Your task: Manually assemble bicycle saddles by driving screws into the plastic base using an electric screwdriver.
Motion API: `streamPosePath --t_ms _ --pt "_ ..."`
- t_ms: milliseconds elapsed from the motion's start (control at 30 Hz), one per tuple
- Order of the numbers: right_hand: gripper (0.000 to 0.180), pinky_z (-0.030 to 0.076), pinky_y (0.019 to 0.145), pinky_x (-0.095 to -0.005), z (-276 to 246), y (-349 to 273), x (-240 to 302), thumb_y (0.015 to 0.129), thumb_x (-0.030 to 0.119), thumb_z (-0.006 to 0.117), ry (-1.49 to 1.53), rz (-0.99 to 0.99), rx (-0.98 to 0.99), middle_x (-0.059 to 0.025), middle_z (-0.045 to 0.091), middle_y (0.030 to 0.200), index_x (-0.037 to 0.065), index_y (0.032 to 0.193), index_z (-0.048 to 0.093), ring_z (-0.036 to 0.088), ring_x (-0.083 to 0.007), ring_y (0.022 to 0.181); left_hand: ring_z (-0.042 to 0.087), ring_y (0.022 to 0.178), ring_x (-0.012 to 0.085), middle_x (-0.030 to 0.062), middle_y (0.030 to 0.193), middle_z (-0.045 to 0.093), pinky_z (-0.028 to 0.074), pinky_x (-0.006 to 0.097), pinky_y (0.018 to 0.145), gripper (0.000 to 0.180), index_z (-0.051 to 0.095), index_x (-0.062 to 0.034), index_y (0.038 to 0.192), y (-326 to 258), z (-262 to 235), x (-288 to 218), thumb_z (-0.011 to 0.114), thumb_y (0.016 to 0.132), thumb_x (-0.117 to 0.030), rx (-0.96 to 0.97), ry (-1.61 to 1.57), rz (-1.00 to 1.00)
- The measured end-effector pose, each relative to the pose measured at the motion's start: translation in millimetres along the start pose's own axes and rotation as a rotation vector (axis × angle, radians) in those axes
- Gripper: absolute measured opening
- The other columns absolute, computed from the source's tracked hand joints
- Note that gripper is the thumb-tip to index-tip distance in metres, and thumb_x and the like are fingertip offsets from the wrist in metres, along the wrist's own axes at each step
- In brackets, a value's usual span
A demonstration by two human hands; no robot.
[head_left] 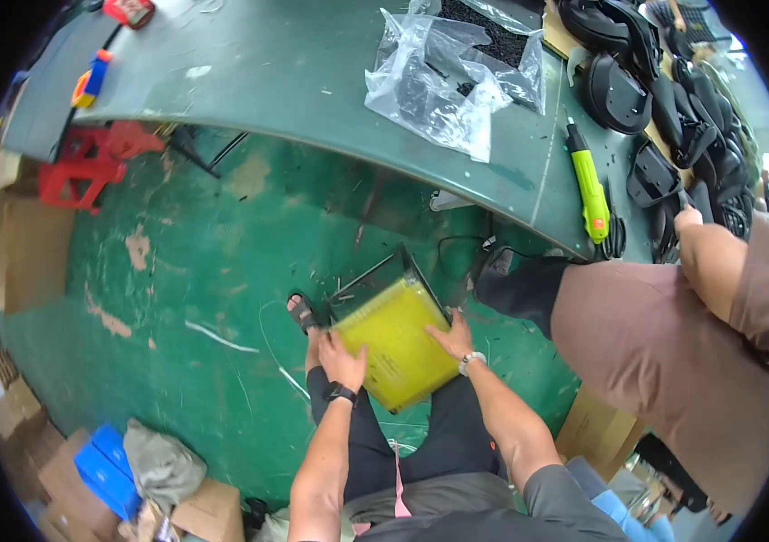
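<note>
A yellow, flat-faced, box-like thing (395,348) is tilted above my thighs, its face slightly smeared by motion. At its far end a dark, open frame (382,274) shows; I cannot tell whether the two are one piece. My left hand (343,363) grips the yellow thing at its left edge, thumb on the face. On the opposite edge my right hand (454,337) holds it, thumb across the face and the other fingers partly hidden.
A green-topped table (294,77) carries clear plastic bags (438,90), a lime-green electric screwdriver (589,185) and black moulded parts (617,95). A co-worker (646,325) stands close on the right. Red stools (86,167) are under the table; cardboard boxes (208,510) and a blue bin (106,470) lie lower left.
</note>
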State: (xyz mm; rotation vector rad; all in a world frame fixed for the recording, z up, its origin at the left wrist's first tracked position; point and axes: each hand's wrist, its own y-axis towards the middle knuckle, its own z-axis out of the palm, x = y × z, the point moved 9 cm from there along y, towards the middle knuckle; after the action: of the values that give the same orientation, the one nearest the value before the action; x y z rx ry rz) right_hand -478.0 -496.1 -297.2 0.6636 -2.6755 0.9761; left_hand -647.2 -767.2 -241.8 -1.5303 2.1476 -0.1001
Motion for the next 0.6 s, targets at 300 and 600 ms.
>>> streamPosePath --t_ms 300,600 --pt "0.071 0.048 0.091 -0.0402 22 42 19 0.067 0.059 0.077 0.183 0.160 0.189 -0.0183 0.067 0.107 0.007 0.114 0.064 0.062 -0.0341 0.103 0.055 0.103 0.0415 0.0244 0.108 0.058 0.044 0.048 0.089 0.057 0.048 0.0014 0.121 75 30 6 0.063 0.085 -0.040 0.297 -0.170 0.104" --pt "0.067 0.035 0.103 -0.0447 12 118 143 0.070 0.049 0.074 0.017 -0.202 0.304 -0.0166 0.059 0.124 0.011 0.123 0.059 0.052 -0.0332 0.119 0.044 0.125 0.0428 0.0263 0.135 0.045 0.036 0.049 0.104 0.072 0.038 0.0021 0.135 137 -10 -35 0.067 0.081 -0.035 0.195 0.304 0.207"
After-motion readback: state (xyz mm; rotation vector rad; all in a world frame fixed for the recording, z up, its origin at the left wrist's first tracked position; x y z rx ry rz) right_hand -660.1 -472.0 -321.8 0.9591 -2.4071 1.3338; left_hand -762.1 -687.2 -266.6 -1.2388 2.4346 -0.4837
